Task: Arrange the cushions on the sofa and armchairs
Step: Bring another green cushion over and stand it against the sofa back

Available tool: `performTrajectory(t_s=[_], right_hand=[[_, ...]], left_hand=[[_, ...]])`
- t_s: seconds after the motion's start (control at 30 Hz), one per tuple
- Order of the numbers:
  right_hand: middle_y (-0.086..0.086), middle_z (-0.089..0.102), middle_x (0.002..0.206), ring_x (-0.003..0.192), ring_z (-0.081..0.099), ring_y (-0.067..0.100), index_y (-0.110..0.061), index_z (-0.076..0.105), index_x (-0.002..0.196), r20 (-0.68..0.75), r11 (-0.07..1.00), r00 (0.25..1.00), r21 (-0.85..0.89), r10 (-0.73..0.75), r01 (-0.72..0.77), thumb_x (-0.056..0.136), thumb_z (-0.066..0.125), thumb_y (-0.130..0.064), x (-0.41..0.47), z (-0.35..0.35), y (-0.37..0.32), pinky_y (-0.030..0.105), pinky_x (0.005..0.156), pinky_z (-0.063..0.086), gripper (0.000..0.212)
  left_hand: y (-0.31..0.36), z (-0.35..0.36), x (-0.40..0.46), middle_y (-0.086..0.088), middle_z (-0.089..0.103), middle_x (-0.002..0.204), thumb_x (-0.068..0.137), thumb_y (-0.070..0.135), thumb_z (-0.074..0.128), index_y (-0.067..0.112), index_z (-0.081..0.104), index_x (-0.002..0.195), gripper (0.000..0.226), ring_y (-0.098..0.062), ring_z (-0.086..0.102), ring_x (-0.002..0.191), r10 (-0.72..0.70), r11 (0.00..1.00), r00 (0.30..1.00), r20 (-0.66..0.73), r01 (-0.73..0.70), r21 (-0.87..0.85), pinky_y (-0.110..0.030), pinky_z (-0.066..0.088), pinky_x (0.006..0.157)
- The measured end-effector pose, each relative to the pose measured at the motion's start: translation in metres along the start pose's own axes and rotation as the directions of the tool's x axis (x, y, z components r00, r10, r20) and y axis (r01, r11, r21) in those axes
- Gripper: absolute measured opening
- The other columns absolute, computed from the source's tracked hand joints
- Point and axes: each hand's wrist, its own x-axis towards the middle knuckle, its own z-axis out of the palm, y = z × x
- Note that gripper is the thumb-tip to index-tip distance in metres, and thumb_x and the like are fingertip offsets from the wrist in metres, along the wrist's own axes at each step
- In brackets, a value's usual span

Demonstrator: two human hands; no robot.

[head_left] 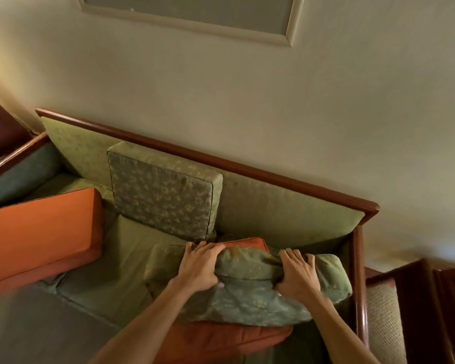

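Hands (199, 266) squeeze soft patterned cushion (260, 290).

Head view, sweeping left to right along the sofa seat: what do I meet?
Orange cushion → upright green patterned cushion → left hand → right hand, both gripping the green cushion → wooden armrest.

Orange cushion (222, 340) mostly under green cushion (260, 285)

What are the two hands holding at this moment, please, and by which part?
Both hands, left hand and right hand, grip the green patterned cushion along its upper edge, fingers curled over it. It lies on an orange cushion.
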Motion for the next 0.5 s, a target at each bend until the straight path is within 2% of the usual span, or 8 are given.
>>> performTrajectory(t_s=[0.13, 0.23, 0.37, 0.43, 0.5], right_hand=[[-0.008, 0.057, 0.119, 0.118, 0.047, 0.018, -0.027, 0.048, 0.116, 0.097, 0.996, 0.993, 0.048, -0.074, 0.069, 0.055, 0.073, -0.042, 0.021, -0.039, -0.023, 0.044, 0.103, 0.027, 0.068], [-0.008, 0.058, 0.111, 0.112, 0.05, 0.018, -0.029, 0.044, 0.109, 0.108, 0.992, 0.987, 0.054, -0.117, 0.112, 0.055, 0.073, -0.042, 0.027, -0.061, -0.046, 0.041, 0.097, 0.028, 0.063], [-0.008, 0.056, 0.105, 0.102, 0.052, 0.019, -0.026, 0.044, 0.114, 0.031, 0.987, 0.988, 0.065, -0.148, 0.146, 0.057, 0.07, -0.047, 0.045, -0.097, -0.092, 0.044, 0.096, 0.027, 0.066], [-0.013, 0.052, 0.093, 0.087, 0.049, 0.017, -0.03, 0.04, 0.105, -0.017, 0.984, 0.988, 0.089, -0.151, 0.152, 0.058, 0.07, -0.048, 0.059, -0.118, -0.117, 0.042, 0.091, 0.026, 0.059], [-0.015, 0.05, 0.087, 0.082, 0.046, 0.016, -0.031, 0.036, 0.098, -0.042, 0.985, 0.99, 0.102, -0.135, 0.138, 0.056, 0.07, -0.049, 0.077, -0.134, -0.139, 0.042, 0.087, 0.026, 0.057]], left_hand=[[-0.026, -0.021, 0.003, 0.006, 0.05, 0.148, 0.063, 0.058, 0.086, 0.029, 0.038, 0.151, 0.104, -0.017, 0.042, 0.137, -0.024, 0.998, 0.999, 0.028, 0.026, -0.051, -0.046, 0.028, 0.112], [-0.05, -0.042, -0.003, 0.006, 0.053, 0.146, 0.061, 0.057, 0.087, 0.027, 0.042, 0.15, 0.104, -0.017, 0.044, 0.135, -0.028, 0.998, 1.0, 0.001, 0.028, -0.057, -0.044, 0.03, 0.11], [-0.094, -0.092, -0.002, 0.011, 0.061, 0.135, 0.058, 0.058, 0.089, 0.03, 0.052, 0.14, 0.094, -0.016, 0.049, 0.126, 0.004, 0.999, 0.998, -0.056, -0.007, -0.051, -0.041, 0.033, 0.104], [-0.123, -0.121, 0.008, 0.011, 0.062, 0.133, 0.057, 0.059, 0.09, 0.031, 0.053, 0.138, 0.093, -0.016, 0.05, 0.125, 0.027, 0.998, 0.996, -0.088, -0.032, -0.055, -0.04, 0.033, 0.103], [-0.153, -0.149, 0.026, 0.012, 0.061, 0.135, 0.055, 0.06, 0.09, 0.033, 0.052, 0.14, 0.097, -0.015, 0.049, 0.127, 0.078, 0.995, 0.991, -0.108, -0.084, -0.049, -0.039, 0.033, 0.105]])
